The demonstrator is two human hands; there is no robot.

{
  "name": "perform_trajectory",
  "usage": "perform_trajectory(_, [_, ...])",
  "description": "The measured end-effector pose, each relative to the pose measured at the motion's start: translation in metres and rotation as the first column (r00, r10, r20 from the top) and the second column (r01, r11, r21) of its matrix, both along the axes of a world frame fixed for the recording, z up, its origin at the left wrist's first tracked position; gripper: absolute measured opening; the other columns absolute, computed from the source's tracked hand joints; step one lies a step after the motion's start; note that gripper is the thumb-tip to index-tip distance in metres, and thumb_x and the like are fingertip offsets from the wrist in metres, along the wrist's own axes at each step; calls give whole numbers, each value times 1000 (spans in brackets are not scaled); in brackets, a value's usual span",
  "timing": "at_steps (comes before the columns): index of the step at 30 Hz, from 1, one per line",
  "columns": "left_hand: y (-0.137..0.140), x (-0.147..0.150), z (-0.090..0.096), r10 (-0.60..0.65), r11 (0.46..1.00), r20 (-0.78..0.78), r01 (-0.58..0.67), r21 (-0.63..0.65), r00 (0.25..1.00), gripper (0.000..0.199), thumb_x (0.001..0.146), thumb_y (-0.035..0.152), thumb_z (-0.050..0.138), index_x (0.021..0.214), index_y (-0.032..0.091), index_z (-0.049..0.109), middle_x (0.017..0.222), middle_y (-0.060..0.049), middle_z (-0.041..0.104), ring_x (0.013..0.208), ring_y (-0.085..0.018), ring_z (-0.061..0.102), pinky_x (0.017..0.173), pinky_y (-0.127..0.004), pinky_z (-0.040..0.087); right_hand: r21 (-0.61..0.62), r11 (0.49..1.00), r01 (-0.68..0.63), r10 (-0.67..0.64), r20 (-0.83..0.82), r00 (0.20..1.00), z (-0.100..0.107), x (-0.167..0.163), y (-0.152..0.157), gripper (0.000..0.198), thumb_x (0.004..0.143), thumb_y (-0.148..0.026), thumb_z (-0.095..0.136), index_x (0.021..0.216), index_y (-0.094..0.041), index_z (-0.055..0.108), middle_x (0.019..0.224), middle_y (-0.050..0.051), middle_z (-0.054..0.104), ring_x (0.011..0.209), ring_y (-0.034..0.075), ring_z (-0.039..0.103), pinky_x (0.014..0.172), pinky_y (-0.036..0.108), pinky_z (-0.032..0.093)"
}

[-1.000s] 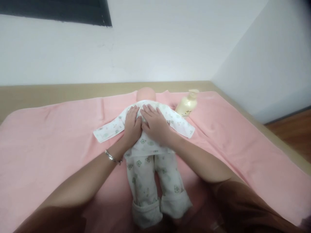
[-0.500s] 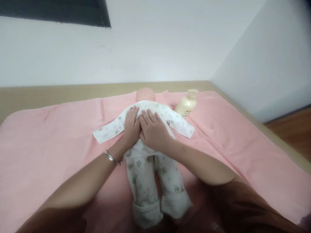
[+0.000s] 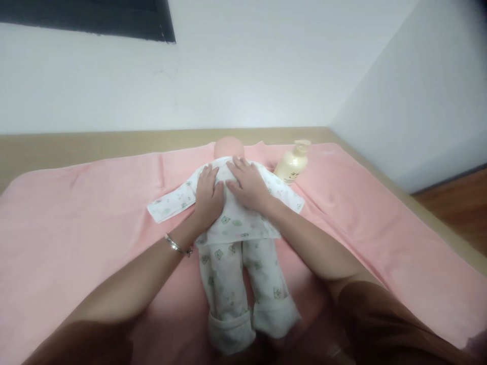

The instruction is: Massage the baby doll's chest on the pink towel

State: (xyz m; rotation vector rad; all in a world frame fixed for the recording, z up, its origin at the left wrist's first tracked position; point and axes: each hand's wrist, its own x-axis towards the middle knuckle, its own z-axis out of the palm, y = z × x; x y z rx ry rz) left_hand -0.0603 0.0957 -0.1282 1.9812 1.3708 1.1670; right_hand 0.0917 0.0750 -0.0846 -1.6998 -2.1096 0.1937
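A baby doll [image 3: 229, 147] lies face down with its bald head toward the wall. It wears a white patterned top [image 3: 236, 220] and matching trousers [image 3: 228, 279] with turned-up cuffs. My left hand [image 3: 208, 195] rests flat on the left side of the doll's upper back, fingers stretched toward the head; a silver bangle circles that wrist. On the right side of the upper back lies my right hand [image 3: 249, 185], palm down with its fingers apart. A gap of white cloth shows between the two hands. The doll's own hands are hidden in or past the sleeves.
A pink cloth [image 3: 87, 218] covers the tan padded surface [image 3: 160, 140] under the doll. Right of the doll's head, a cream pump bottle [image 3: 292, 162] leans over on the cloth. A white wall [image 3: 247, 76] borders the far side.
My right hand has slid up the doll's back to the right shoulder, away from my left hand. My left hand stays in nearly the same place, its thumb now spread out.
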Motion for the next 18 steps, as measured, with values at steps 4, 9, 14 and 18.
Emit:
perform_trajectory(4, [-18, 7, 11, -4, 989, -133, 23, 143, 991, 59, 94, 28, 42, 150, 10, 38, 168, -17, 19, 158, -33, 9, 129, -62, 11, 26, 988, 154, -154, 7, 988, -4, 3, 6, 59, 100, -34, 36, 152, -7, 39, 163, 21, 30, 155, 38, 21, 125, 59, 18])
perform_trajectory(9, [-16, 7, 14, -135, 988, -160, 146, 57, 978, 59, 94, 23, 35, 153, 13, 36, 162, -15, 36, 154, -27, 29, 130, -55, 20, 92, 984, 152, -160, 78, 984, -4, -9, -7, 57, 102, -29, 28, 151, 0, 39, 157, 25, 39, 150, 35, 33, 123, 55, 27])
perform_trajectory(14, [18, -6, 5, -142, 990, -161, 143, -4, 977, 56, 98, 39, 37, 148, 16, 45, 162, -13, 36, 154, -29, 28, 129, -56, 19, 119, 987, 108, -131, 207, 969, 3, -24, -31, 58, 103, -28, 26, 150, 2, 40, 149, 29, 48, 145, 36, 42, 123, 50, 31])
perform_trajectory(18, [35, -10, 8, -96, 995, -200, 95, -14, 975, 58, 97, 46, 36, 144, 14, 49, 155, -16, 47, 147, -32, 39, 127, -57, 26, 125, 989, 81, -108, 226, 968, 8, -28, -39, 57, 103, -29, 30, 149, 2, 42, 150, 29, 47, 145, 37, 42, 123, 49, 31])
